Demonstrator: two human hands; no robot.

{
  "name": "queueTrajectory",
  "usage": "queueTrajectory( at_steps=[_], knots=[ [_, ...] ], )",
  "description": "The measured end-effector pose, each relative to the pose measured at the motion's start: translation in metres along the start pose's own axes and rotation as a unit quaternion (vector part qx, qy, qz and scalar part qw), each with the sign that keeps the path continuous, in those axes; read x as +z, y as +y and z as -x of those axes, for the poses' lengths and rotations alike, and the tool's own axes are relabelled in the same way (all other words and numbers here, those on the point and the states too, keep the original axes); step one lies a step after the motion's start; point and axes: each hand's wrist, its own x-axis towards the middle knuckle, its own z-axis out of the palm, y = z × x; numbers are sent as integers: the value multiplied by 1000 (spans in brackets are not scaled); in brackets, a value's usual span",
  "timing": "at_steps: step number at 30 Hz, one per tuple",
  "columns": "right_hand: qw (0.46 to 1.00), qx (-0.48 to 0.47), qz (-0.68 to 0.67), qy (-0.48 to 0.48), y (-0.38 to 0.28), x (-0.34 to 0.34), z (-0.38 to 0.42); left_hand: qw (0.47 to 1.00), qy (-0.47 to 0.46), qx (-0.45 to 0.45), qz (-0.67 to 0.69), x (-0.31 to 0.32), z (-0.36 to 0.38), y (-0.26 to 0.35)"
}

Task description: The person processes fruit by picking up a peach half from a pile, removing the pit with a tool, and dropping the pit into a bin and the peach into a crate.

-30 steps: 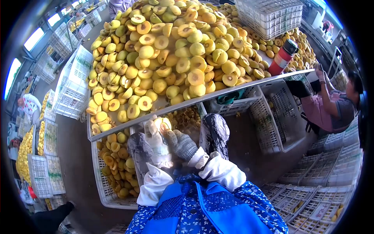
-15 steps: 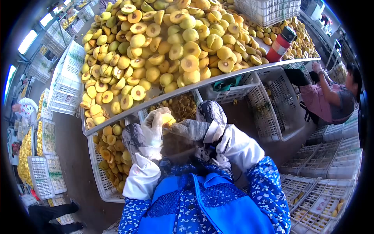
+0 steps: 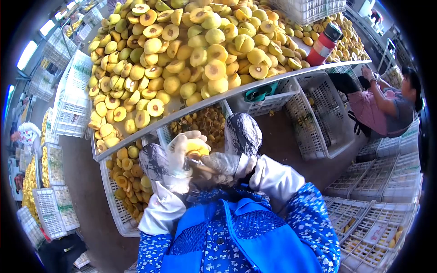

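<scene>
In front of my lap, my left hand [image 3: 179, 154], in a pale glove, is closed around a yellow peach half [image 3: 198, 145] with its cut side partly in view. My right hand [image 3: 222, 163], in a grey glove, is closed right against the lower edge of that half. A slim brownish thing shows at its fingers, too blurred to name. Beyond both hands, a big heap of halved peaches [image 3: 217, 69] covers the metal-edged table [image 3: 182, 113]. Below the table edge stands a crate of brown scraps [image 3: 200, 123]. More peach halves [image 3: 129, 179] fill a white crate [image 3: 114, 200] at my left.
A red bottle [image 3: 322, 45] stands on the table near a white crate [image 3: 312, 11]. Plastic crates [image 3: 318, 123] stand under the table at right, and stacked crates [image 3: 373, 227] fill the lower right. Another person [image 3: 382, 107] sits at the right. Tall crate stacks [image 3: 73, 100] stand at left.
The peach half has turned so that more of its cut face shows. My right hand has shifted slightly down and is against its lower edge. The view has tilted a little.
</scene>
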Motion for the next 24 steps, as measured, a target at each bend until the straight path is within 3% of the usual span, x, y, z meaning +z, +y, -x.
queueTrajectory(
  at_steps=[3,4,5,8,10,11,12,14,16,18,19,21,22,24],
  knots=[
    [918,-124,235,292,26,19,-20,986,112,-29,120,10,-1,0],
    [913,-143,305,229,15,16,-23,976,148,-42,155,12,-1,4],
    [951,-150,158,221,34,7,-29,962,205,-57,173,12,-3,9],
    [989,-81,-7,120,36,0,-27,965,127,64,222,-56,-19,-10],
    [924,21,-77,374,51,-6,-40,926,283,180,171,-44,-2,20],
    [846,-166,288,417,80,-23,-46,942,276,178,72,-98,2,22],
    [870,-146,240,406,79,-21,-45,886,344,269,-157,-110,13,36],
    [905,-102,140,389,76,-16,-41,744,384,319,-444,-157,29,55],
    [927,-33,34,373,82,-22,-52,575,412,286,-646,-170,27,89],
    [927,40,12,372,55,-3,-52,602,350,238,-677,-151,-1,113],
    [925,77,2,372,35,12,-49,548,318,202,-747,-138,-23,119],
    [936,77,7,343,31,9,-48,446,255,3,-858,-131,-69,122],
    [942,47,15,332,39,3,-48,425,173,-62,-886,-134,-87,123],
    [933,31,27,358,40,-4,-46,435,77,-121,-889,-128,-103,117]
  ],
)
